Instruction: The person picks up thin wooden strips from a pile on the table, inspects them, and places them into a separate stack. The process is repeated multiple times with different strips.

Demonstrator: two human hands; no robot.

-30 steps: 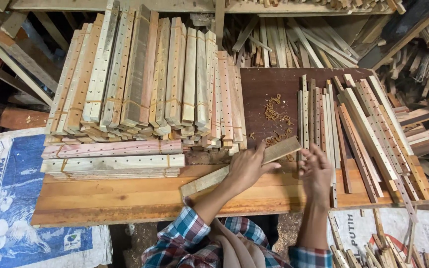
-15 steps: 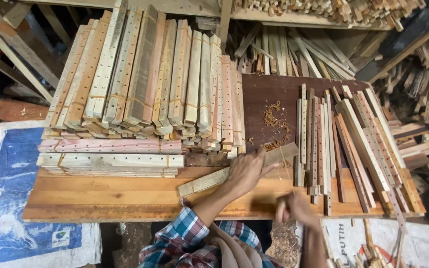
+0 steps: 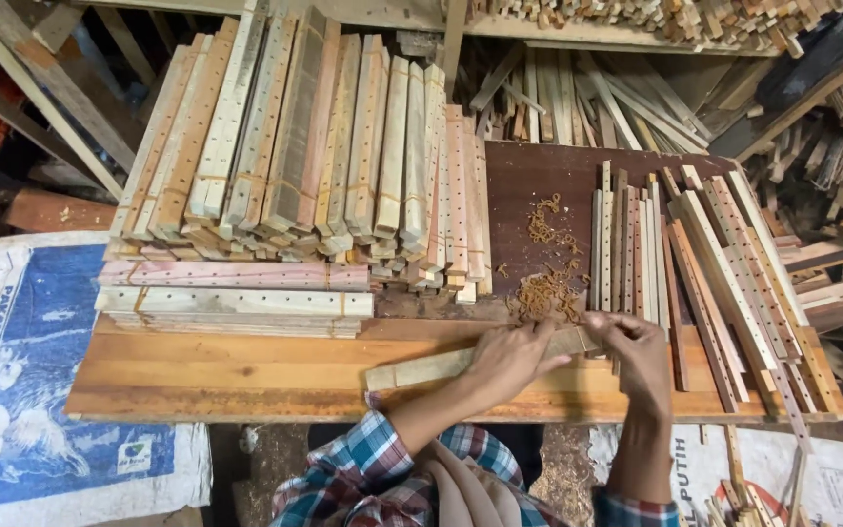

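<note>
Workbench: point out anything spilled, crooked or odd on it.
Wood shavings lie scattered on the dark board, just above the left hand and right hand. Both hands hold a wooden slat lying askew across the bench, unlike the neat bundled stacks.

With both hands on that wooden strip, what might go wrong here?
The wooden strip lies slanted under the left hand and right hand; it might slip or leave splinters. The stacked slats lean in loose bundles and may slide forward. Loose strips at the bench's right edge could get knocked off.
</note>
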